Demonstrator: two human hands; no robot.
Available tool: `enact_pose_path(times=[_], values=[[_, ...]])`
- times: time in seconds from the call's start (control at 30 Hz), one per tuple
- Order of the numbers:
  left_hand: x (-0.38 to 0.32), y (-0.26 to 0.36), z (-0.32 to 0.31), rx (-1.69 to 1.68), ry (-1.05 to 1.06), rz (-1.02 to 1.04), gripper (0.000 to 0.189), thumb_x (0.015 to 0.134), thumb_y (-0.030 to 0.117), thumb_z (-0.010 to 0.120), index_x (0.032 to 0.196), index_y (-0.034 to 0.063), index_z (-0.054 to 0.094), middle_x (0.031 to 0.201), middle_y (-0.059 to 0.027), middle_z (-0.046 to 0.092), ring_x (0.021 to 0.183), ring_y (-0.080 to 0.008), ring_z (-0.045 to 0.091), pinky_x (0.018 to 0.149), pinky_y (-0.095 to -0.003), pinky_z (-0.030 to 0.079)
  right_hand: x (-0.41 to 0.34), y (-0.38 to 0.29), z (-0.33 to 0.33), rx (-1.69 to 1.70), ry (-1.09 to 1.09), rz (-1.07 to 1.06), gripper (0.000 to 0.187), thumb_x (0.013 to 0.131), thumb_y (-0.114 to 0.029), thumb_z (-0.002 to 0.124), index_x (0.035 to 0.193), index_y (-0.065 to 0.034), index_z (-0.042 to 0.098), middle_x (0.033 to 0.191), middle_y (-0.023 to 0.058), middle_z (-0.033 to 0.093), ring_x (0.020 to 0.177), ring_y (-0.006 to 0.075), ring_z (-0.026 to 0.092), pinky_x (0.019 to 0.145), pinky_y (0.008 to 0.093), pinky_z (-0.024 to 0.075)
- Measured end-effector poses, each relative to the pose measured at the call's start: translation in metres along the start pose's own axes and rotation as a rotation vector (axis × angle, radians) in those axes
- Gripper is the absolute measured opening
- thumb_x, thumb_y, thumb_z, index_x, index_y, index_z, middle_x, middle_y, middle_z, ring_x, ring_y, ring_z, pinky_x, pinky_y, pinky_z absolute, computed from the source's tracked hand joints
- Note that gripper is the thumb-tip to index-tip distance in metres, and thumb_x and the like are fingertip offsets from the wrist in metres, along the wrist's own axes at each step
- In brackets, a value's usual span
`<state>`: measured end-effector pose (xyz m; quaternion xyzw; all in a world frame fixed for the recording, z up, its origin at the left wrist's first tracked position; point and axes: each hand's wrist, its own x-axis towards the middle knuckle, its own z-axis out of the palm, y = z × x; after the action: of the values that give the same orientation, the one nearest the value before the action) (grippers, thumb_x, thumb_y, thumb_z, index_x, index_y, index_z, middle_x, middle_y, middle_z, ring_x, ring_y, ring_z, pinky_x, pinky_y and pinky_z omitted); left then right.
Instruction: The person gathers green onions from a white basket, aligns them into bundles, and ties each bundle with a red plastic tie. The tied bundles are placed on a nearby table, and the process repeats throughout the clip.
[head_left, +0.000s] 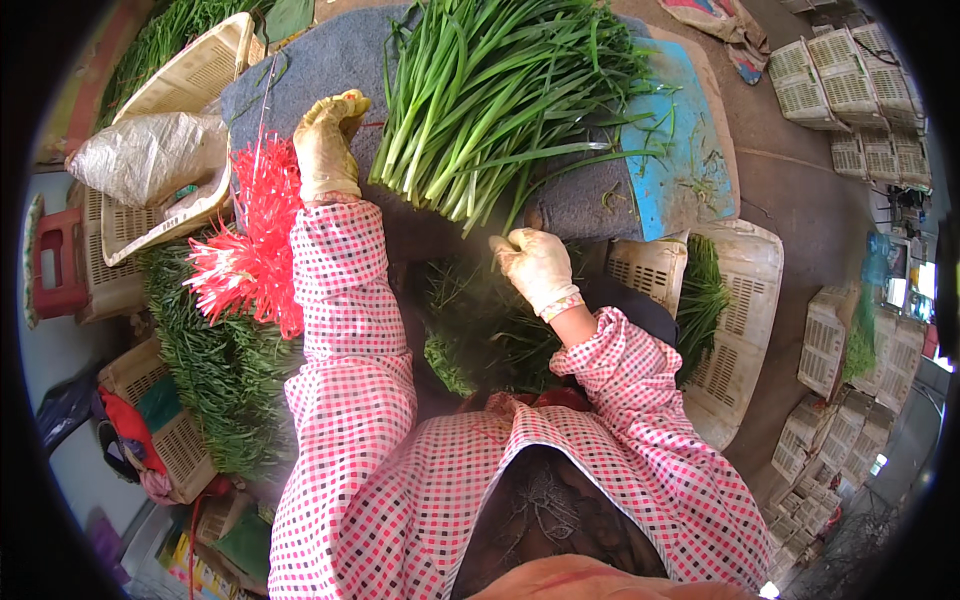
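A large heap of long green leafy stalks, likely Chinese chives, lies on a grey cloth-covered work surface, pale stem ends towards me. My left hand, in a stained pale glove, is left of the heap over the cloth, its fingers curled; whether it holds anything is hidden. Just below the stem ends, my right hand, gloved too, has thumb and fingers pinched together near a thin stalk; a firm hold cannot be made out. A bunch of red plastic ties hangs beside my left forearm.
A blue board with leaf scraps lies right of the heap. Plastic crates with greens stand at the right and left; a filled pale sack rests on the left one. More greens lie at lower left. Stacked crates stand farther right.
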<state>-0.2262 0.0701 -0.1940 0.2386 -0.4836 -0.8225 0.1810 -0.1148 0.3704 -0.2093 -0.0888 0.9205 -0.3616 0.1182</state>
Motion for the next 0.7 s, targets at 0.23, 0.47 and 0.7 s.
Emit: enact_pose_path(times=[0.23, 0.47, 0.7], values=[[-0.009, 0.009, -0.007, -0.040, 0.005, 0.048, 0.011, 0.084, 0.003, 0.071, 0.093, 0.0041, 0.076, 0.094, -0.0073, 0.077, 0.082, -0.0130, 0.070, 0.075, -0.0211, 0.052, -0.022, -0.060, -0.139, 0.999, 0.387, -0.131, 0.021, 0.099, -0.019, 0.063, 0.105, 0.0010, 0.065, 0.087, 0.0110, 0.066, 0.063, 0.0095, 0.063, 0.049, 0.0178, 0.0505], [-0.011, 0.013, -0.003, 0.032, 0.031, -0.009, 0.012, 0.084, 0.004, 0.074, 0.095, 0.0046, 0.076, 0.094, -0.0046, 0.077, 0.071, -0.0044, 0.061, 0.064, -0.0187, 0.046, 0.059, -0.106, -0.120, 0.918, 0.194, -0.033, 0.031, 0.100, -0.029, 0.064, 0.093, -0.0001, 0.071, 0.078, 0.0085, 0.072, 0.055, 0.0061, 0.059, 0.046, 0.0183, 0.0432], [-0.011, 0.019, -0.006, 0.019, -0.131, -0.074, 0.012, 0.083, 0.000, 0.074, 0.095, 0.0040, 0.075, 0.098, -0.0077, 0.077, 0.072, -0.0057, 0.062, 0.063, -0.0194, 0.046, 0.066, -0.125, -0.043, 0.807, -0.288, 0.235, 0.038, 0.099, -0.034, 0.066, 0.081, -0.0001, 0.071, 0.063, 0.0052, 0.066, 0.047, 0.0079, 0.056, 0.044, 0.0225, 0.0437]])
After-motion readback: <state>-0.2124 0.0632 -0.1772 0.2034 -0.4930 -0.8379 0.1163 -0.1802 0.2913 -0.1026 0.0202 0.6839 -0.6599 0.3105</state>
